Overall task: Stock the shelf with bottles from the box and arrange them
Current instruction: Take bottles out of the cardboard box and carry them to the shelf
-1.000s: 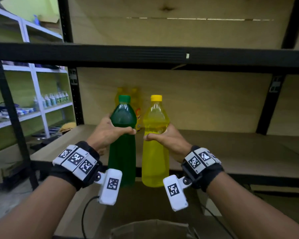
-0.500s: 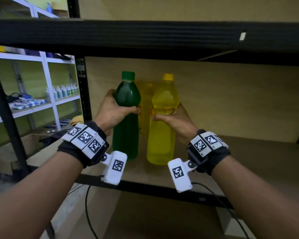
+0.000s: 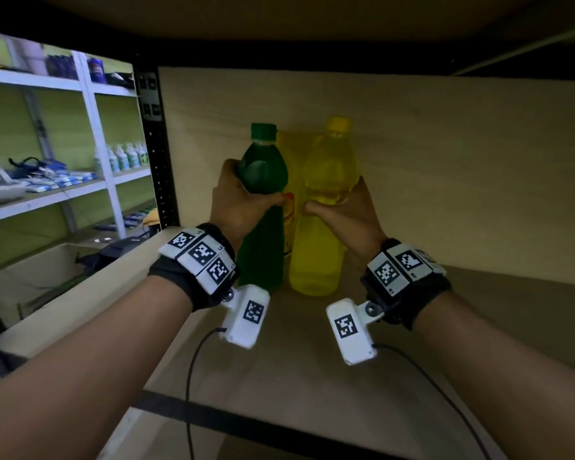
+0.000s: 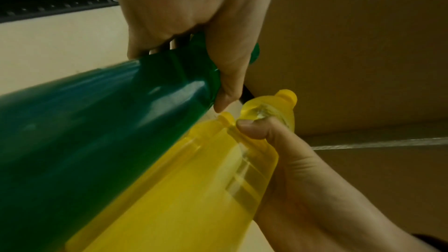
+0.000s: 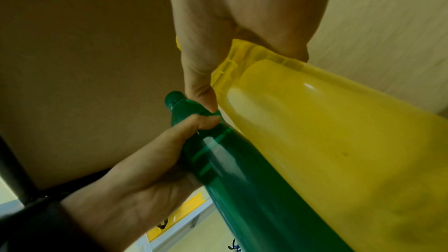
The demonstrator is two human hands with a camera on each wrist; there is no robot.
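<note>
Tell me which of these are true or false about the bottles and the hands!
1. The left hand holds the green bottle. True.
2. The right hand holds a red bottle. False: it grips the yellow bottle.
3. The green bottle has a yellow cap. False: its cap is green.
4. Another yellow bottle stands behind the two held ones. True.
5. The two held bottles lie flat on the shelf. False: both are upright, side by side.
</note>
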